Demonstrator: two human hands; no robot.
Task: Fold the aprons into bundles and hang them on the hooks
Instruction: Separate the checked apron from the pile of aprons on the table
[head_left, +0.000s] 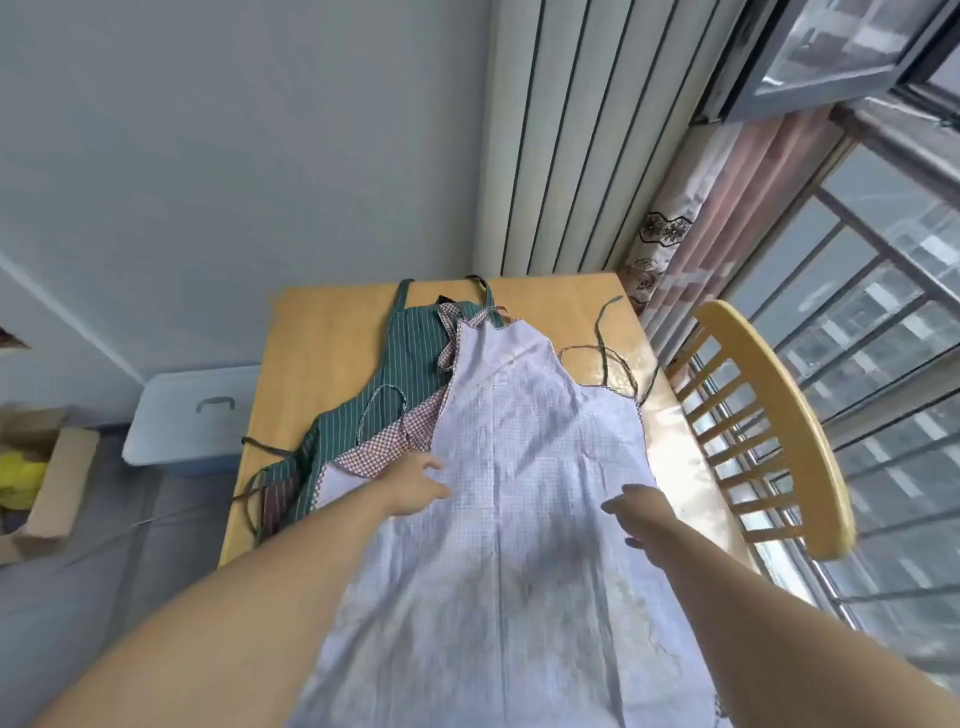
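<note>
Here, hands (415, 483) perhaps flattening (blurred) apron (519, 441).

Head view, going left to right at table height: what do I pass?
Cardboard box → plastic bin → green striped apron → pale checked apron → wooden chair → window bars.

Pale lilac fine-checked apron (519, 467) with dark-edged trim; red-and-white gingham apron (387, 441); dark green apron (405, 358) with thin white stripes; light yellow-tan wooden surface (322, 353); matching yellow-tan chair (769, 415); pale blue storage box (192, 415).
</note>
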